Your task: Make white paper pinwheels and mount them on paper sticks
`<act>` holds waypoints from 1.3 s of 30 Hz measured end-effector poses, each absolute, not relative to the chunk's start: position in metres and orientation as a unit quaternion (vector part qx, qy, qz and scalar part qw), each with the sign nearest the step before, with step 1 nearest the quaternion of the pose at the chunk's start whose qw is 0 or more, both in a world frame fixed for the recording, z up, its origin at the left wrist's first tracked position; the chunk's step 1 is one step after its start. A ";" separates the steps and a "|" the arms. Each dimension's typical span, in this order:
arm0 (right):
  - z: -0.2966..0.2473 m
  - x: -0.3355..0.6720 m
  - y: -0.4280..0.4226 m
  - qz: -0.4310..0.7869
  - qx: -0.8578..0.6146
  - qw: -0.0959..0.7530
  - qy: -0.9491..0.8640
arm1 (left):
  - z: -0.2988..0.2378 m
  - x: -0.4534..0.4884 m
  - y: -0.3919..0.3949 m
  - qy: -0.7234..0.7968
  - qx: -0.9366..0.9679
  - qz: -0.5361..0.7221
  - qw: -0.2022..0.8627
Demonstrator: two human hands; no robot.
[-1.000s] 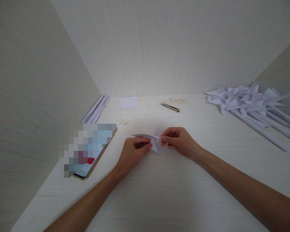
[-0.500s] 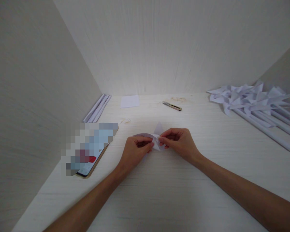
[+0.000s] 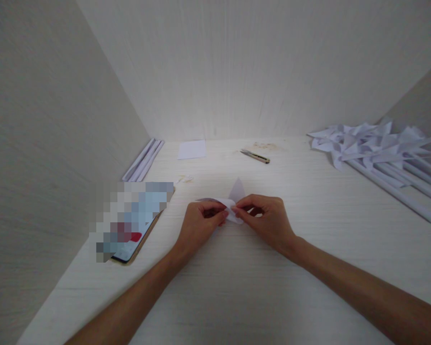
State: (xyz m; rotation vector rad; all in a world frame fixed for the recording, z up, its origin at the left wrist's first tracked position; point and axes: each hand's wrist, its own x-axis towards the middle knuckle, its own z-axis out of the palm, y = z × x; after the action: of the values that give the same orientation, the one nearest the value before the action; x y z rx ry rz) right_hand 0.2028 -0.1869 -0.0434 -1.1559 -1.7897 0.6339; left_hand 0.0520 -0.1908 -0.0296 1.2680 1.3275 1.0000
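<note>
A small folded white paper piece (image 3: 234, 197) sits between my two hands over the middle of the pale table (image 3: 237, 287). My left hand (image 3: 200, 224) pinches its left side, fingers curled closed. My right hand (image 3: 264, 219) pinches its right side with thumb and fingertips pressed together. One pointed flap of the paper sticks up behind my right fingers. The rest of the paper is hidden under my fingers.
A phone (image 3: 136, 225) lies at the left. Rolled white paper sticks (image 3: 143, 159) lie along the left wall. A square paper sheet (image 3: 191, 149) and a small cutter knife (image 3: 255, 156) lie at the back. Several finished paper pinwheels (image 3: 373, 143) are piled at the right.
Both hands have stayed on the paper and shifted their pinch slightly. The paper's flaps have been folded in closer, and the pointed flap now stands higher behind my right fingers.
</note>
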 end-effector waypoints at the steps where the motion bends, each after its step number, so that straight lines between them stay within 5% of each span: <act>1: -0.043 0.202 -0.187 0.256 -0.469 0.441 -0.721 | -0.030 0.052 -0.191 0.549 0.530 0.410 0.500; 13: -0.045 0.203 -0.180 0.373 -0.504 0.450 -0.636 | -0.034 0.055 -0.193 0.540 0.493 0.453 0.511; 39: -0.044 0.203 -0.183 0.326 -0.497 0.442 -0.672 | -0.029 0.055 -0.195 0.548 0.496 0.449 0.502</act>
State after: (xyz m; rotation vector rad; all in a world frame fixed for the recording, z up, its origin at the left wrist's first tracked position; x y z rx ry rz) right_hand 0.2026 -0.1831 -0.0443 -1.2322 -1.6671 0.8088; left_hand 0.0552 -0.1945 -0.0292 1.1980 1.3251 1.0848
